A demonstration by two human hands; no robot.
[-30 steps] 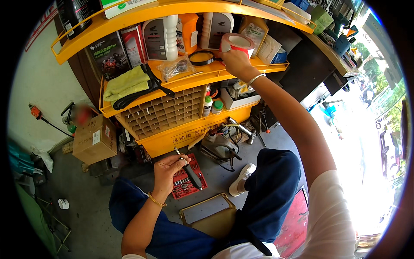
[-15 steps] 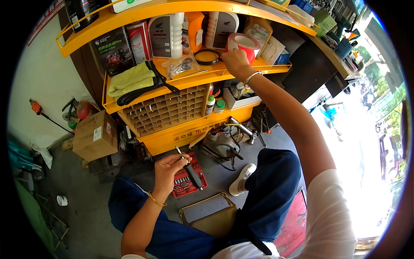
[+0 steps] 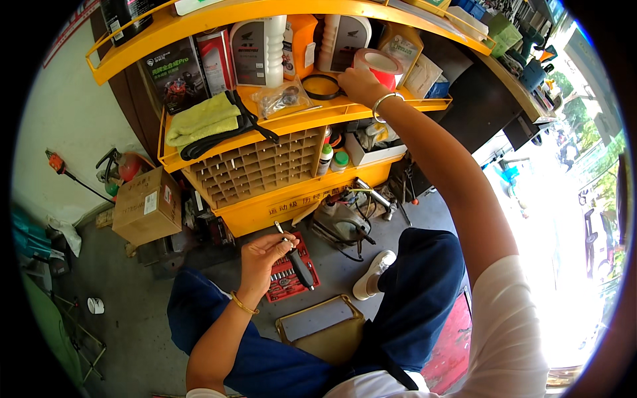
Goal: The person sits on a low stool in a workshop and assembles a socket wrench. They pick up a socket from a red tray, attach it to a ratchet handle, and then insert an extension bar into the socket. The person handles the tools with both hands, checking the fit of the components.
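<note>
In my left hand (image 3: 263, 254), thumb and fingers pinch a driver with a black handle (image 3: 300, 268); its slim metal shaft points up and away, and its thick end hangs over the red socket set case (image 3: 284, 286) on the floor. My right hand (image 3: 365, 87) is stretched to the middle shelf, its fingers curled down in front of a red and white roll of tape (image 3: 381, 65). Next to its fingertips lies a black ring (image 3: 320, 87). The back of the hand hides what the fingers hold, if anything.
The yellow shelf (image 3: 312, 118) carries bottles (image 3: 257, 56), a bagged part (image 3: 282, 97) and a yellow-green cloth (image 3: 206, 121). Below stands a compartment rack (image 3: 259, 166). An engine-like part (image 3: 342, 222) and a cardboard box (image 3: 147, 202) sit on the floor. A low stool (image 3: 322, 325) is between my legs.
My right hand has shifted slightly up and its fingers are more curled beside the tape. My left hand still holds the driver, moved only a little.
</note>
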